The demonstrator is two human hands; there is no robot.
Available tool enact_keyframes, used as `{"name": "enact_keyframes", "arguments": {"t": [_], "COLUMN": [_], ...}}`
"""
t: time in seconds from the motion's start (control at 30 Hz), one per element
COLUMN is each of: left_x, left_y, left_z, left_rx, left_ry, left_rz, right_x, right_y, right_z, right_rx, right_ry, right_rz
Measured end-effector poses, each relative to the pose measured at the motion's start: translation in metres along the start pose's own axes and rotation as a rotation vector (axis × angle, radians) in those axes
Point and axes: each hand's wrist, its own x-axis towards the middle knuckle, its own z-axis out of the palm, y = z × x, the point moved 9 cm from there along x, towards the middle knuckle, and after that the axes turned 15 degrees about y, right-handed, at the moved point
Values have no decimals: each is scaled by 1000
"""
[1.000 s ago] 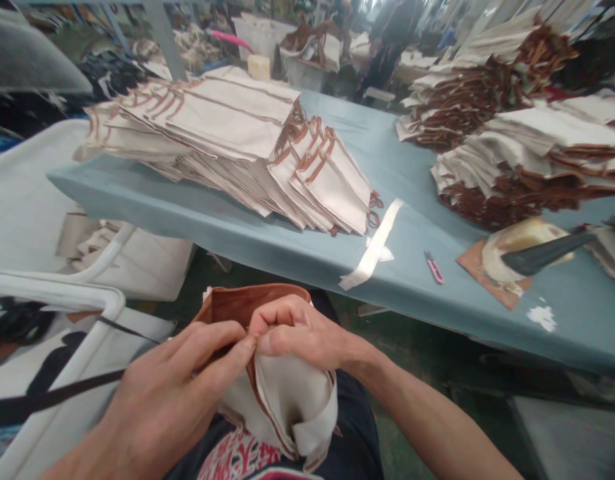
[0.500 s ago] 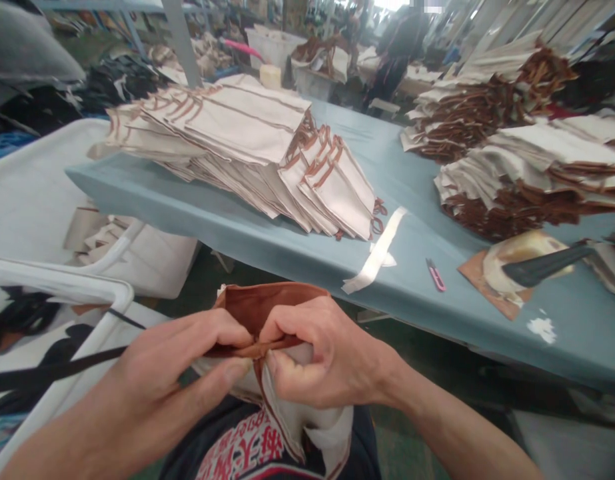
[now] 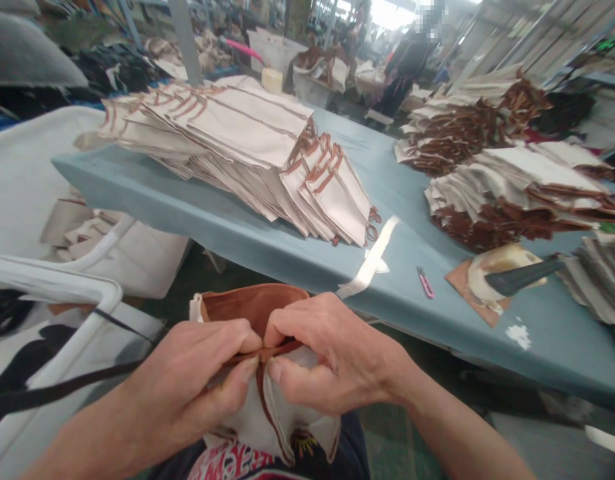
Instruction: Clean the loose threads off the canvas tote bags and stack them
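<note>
A cream cloth bag (image 3: 287, 407) with a brown lining and brown trim lies bunched in my lap, its mouth gaping toward the table. My left hand (image 3: 187, 387) pinches the brown rim from the left, thumb and fingers closed on it. My right hand (image 3: 332, 353) grips the same rim from the right, fingers curled over the edge and thumb pressed underneath. The two hands meet almost fingertip to fingertip at the rim's near side.
A blue-grey table (image 3: 237, 227) holds a fanned stack of finished cream bags (image 3: 247, 147), more piles (image 3: 507, 193) at right, a pink cutter (image 3: 426, 282), a strip of tape (image 3: 372, 260) and a dark-handled tool (image 3: 522, 275). White bins (image 3: 52, 293) stand left. A person (image 3: 412, 60) stands far back.
Both hands have shifted their pinch along the brown rim and closed tighter together. The view has tilted slightly, bringing the right-hand piles further into sight.
</note>
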Motion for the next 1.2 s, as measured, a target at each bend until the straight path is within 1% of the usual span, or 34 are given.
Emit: {"name": "enact_keyframes", "arguments": {"t": [0.07,0.13,0.2,0.27,0.33,0.4,0.47,0.5,0.53,0.6,0.67,0.73,0.77,0.83,0.9,0.97,1.0,1.1,1.17,1.2], "left_x": [1,1,-2,-6,-8,-5,2,6,8,10,9,9,10,14,21,28,30,29,24,21], "left_y": [2,1,-3,-10,-17,-23,-28,-31,-35,-41,-43,-40,-37,-28,-19,-15,-16,-31,-38,-39], "left_z": [-3,-9,-13,-14,-11,-6,-4,-4,-4,-5,-5,-5,-6,-8,-13,-20,-25,-38,-38,-36], "left_rx": [-6,-1,-6,-49,-158,-294,-386,-399,-394,-383,-399,-428,-429,-410,-398,-393,-391,-367,-350,-346], "left_ry": [15,27,24,-2,-19,-11,22,39,49,64,45,14,0,-30,-63,-83,-77,-30,-43,-70], "left_rz": [7,-15,-65,-151,-254,-340,-381,-389,-392,-379,-354,-320,-307,-286,-265,-256,-265,-345,-382,-384], "right_x": [2,3,3,1,-2,-4,-4,-5,-4,-1,2,3,3,2,0,-1,-2,-4,-5,-6], "right_y": [1,2,3,5,8,14,22,27,31,32,22,8,1,-11,-18,-17,-13,8,26,36], "right_z": [0,3,9,20,33,45,50,50,48,38,24,12,7,2,-1,-6,-9,-26,-33,-34], "right_rx": [-27,6,125,308,469,564,613,625,622,546,385,212,153,123,170,231,257,293,241,191], "right_ry": [-64,-101,-108,-97,-50,22,131,184,225,261,244,241,246,267,295,320,333,376,357,333], "right_rz": [10,10,9,60,139,215,265,278,273,179,0,-176,-236,-294,-274,-190,-135,-3,48,72]}}
